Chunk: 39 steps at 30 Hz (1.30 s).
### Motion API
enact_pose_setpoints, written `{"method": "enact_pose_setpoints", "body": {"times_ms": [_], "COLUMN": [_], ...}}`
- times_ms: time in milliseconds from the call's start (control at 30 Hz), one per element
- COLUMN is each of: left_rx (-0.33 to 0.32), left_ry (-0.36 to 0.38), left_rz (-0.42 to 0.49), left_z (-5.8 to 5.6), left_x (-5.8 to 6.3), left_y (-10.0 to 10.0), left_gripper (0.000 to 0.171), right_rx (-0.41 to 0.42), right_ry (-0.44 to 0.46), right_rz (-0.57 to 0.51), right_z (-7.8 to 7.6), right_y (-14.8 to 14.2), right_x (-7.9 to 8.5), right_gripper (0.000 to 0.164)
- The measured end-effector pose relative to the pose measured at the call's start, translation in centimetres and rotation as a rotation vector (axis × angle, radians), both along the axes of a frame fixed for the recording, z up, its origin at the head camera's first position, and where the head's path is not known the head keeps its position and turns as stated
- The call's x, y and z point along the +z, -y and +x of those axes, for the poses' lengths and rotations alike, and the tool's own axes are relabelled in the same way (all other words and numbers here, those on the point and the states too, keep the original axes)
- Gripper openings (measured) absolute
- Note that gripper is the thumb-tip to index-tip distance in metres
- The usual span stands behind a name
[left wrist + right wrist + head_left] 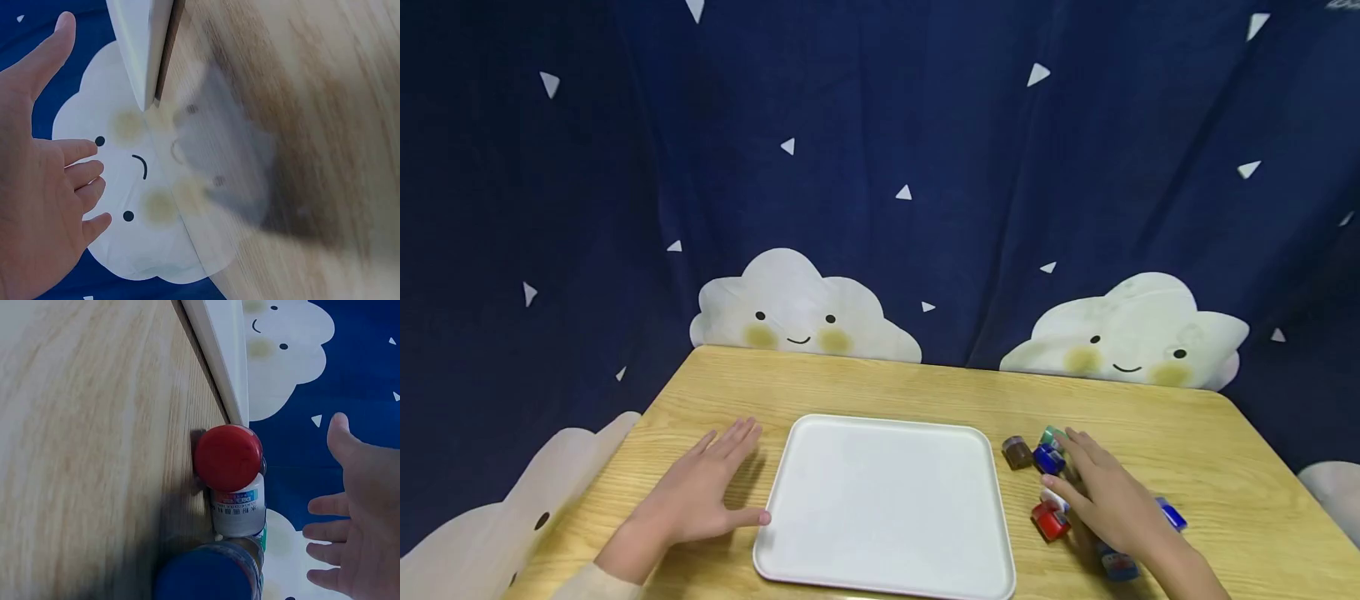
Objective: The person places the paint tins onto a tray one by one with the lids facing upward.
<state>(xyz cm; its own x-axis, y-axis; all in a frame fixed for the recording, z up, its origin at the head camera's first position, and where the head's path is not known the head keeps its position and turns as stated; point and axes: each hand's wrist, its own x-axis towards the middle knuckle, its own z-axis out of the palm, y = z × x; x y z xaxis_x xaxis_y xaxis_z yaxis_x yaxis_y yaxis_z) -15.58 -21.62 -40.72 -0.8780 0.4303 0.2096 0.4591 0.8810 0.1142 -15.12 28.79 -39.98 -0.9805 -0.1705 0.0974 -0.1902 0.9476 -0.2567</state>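
Note:
My left hand (696, 492) is spread with its fingers straight, its thumb tip right at the left rim of a white rectangular tray (887, 508). To the tray's right, my right hand (1112, 500) hovers over several small paint jars, fingers extended and holding nothing. Among them are a brown jar (1017, 452), a dark blue jar (1048, 458), a green one (1051, 435) and a red jar (1050, 521). In the right wrist view, a white labelled jar (239, 506) stands between the red one and a blue-lidded jar (203, 576). The hand partly hides the group.
The light wooden table (955, 383) carries everything. Behind it hangs a dark blue curtain (850, 100) printed with white triangles and smiling clouds. Another blue jar (1171, 514) lies right of the right hand, and a further jar (1118, 564) sits by the wrist.

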Motion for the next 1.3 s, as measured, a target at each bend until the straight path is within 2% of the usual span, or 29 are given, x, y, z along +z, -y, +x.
{"method": "enact_pose_setpoints", "body": {"times_ms": [267,567,1000,1300], "left_rx": [-0.002,-0.009,-0.065,-0.065], "left_ry": [0.039,0.065,0.096,0.145], "left_rz": [0.009,0.0,-0.001,-0.017], "left_z": [0.6,1.2,1.8,2.4], "left_x": [0.0,-0.1,-0.4,-0.7], "left_y": [-0.4,-0.8,-1.2,-1.2], "left_gripper": [0.107,0.107,0.105,0.107], "right_rx": [-0.038,-0.013,-0.029,-0.032], "right_ry": [0.059,0.027,0.1,0.146], "right_rz": [0.038,0.065,0.102,0.093], "right_z": [0.4,0.9,1.4,1.4], "right_y": [0.1,0.5,1.0,1.6], "right_x": [-0.3,-1.0,-0.6,-0.7], "right_gripper": [0.082,0.067,0.071,0.066]}}
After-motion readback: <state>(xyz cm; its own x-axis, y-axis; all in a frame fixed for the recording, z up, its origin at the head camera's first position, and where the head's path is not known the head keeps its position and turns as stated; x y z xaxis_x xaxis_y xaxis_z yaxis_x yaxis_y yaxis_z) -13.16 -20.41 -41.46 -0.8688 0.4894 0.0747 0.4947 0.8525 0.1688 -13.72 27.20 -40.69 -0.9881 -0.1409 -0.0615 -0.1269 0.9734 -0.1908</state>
